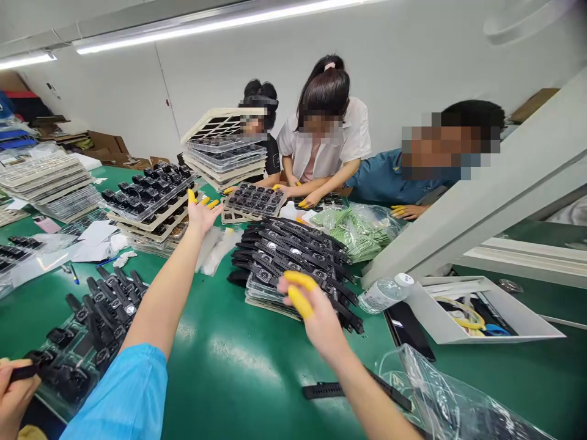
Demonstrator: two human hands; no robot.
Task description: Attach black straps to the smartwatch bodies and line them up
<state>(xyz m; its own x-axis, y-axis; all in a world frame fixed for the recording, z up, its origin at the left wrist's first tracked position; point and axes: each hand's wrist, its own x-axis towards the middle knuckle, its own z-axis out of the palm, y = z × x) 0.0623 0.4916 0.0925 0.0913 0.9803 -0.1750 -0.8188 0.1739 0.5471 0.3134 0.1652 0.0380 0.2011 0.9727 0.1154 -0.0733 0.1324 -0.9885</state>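
My left hand (204, 214) is stretched out palm up, fingers spread, with yellow finger cots on several fingertips and nothing in it. It is beside stacked trays of black smartwatches (153, 189) and near a clear tray of watch parts (257, 198). In front of me, my right hand (316, 311), also in yellow finger cots, hovers with loosely bent, parted fingers and appears to hold nothing. Just beyond it stands a pile of trays with black-strapped smartwatches (293, 250). Below my right forearm lies a loose black watch strap (323, 390) on the green table (238, 366).
At left lie more strapped watches (110, 299); a co-worker's hand (16, 391) holds a black strap. Three people work opposite, near green packets (353, 229). On the right are a water bottle (385, 294), black phone (409, 330), white box (486, 308), plastic bag (435, 391) and slanted white post (458, 201).
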